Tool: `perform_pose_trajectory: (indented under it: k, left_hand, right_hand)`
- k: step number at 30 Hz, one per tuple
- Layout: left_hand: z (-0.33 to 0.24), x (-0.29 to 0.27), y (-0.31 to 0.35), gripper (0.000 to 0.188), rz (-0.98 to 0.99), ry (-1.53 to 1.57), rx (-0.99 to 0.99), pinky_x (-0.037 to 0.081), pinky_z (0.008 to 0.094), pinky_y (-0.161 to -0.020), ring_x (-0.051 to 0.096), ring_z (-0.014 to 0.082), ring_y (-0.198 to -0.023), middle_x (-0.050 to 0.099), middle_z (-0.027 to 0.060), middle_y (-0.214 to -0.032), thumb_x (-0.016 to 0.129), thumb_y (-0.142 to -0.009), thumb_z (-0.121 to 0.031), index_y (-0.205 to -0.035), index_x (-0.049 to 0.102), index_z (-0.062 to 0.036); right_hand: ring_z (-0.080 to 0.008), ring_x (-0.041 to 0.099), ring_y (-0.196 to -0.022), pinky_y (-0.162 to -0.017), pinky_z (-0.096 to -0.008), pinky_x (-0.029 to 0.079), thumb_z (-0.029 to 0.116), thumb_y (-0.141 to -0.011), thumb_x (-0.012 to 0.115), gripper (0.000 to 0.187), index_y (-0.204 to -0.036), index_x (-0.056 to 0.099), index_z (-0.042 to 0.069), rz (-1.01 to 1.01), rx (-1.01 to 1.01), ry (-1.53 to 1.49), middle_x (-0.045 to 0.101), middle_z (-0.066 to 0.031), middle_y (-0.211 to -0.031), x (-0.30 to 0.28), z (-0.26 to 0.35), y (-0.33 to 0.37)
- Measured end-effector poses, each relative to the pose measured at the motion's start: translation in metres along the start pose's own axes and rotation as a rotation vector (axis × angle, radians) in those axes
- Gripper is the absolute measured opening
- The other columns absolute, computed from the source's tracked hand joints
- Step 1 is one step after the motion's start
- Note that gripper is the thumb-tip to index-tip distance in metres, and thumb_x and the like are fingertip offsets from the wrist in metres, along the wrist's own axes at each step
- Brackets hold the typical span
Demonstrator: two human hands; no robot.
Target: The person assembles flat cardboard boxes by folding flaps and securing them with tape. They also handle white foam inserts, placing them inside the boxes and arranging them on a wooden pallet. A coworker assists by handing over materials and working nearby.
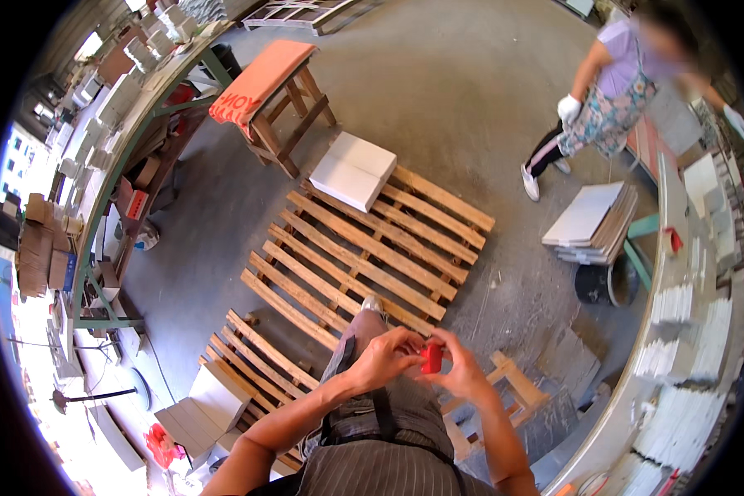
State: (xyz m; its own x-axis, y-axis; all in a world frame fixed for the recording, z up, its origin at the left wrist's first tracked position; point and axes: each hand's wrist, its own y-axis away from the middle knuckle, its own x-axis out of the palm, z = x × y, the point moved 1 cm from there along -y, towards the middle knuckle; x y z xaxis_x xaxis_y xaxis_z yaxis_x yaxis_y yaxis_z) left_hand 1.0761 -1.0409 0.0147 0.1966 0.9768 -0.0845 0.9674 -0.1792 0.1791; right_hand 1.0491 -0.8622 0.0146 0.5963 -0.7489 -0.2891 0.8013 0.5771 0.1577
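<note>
In front of my body, above the wooden pallet's near edge, both hands come together around a small red object (431, 358). It looks short and rounded, but its exact kind is too small to tell. My right hand (465, 374) curls its thumb and fingers around it from the right. Fingers of my left hand (388, 358) are pinched at its left side, with the tips partly hidden. Below the hands are my striped apron (380, 459) and one shoe (372, 303) at the pallet (372, 248).
A white box (354, 171) sits on the pallet's far end, near a wooden stool (277, 124) with an orange cover. Workbenches line both sides. At right, stacked flat boxes (591, 221) rest on a dark bin; a person (616, 91) in white gloves stands beyond. Another pallet (260, 355) lies left.
</note>
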Motion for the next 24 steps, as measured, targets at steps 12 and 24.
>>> perform_pose_trajectory:
  k: [12, 24]
  left_hand:
    - [-0.092, -0.137, -0.083, 0.025, 0.133, 0.070, -0.212, 0.035, 0.0218, -0.054, 0.039, 0.0055, -0.062, 0.044, -0.0019, -0.069, 0.069, -0.078, -0.016, -0.077, 0.046, -0.0048]
    - [-0.127, -0.285, -0.312, 0.014, 0.081, 0.196, -0.311, 0.043, 0.0207, -0.056, 0.056, 0.0104, -0.068, 0.055, 0.0057, -0.079, 0.058, -0.085, -0.008, -0.085, 0.045, -0.0046]
  right_hand:
    - [-0.0277, 0.049, -0.088, -0.079, -0.0331, 0.041, 0.043, -0.082, 0.058, 0.061, -0.123, 0.039, 0.002, 0.339, -0.030, 0.085, 0.046, -0.0151, -0.095, -0.025, 0.117, -0.151]
    - [-0.0198, 0.050, -0.078, -0.073, -0.0271, 0.040, 0.019, -0.088, 0.048, 0.021, -0.088, 0.056, 0.001, 0.403, 0.089, -0.195, 0.048, -0.0092, -0.084, -0.120, 0.051, -0.355]
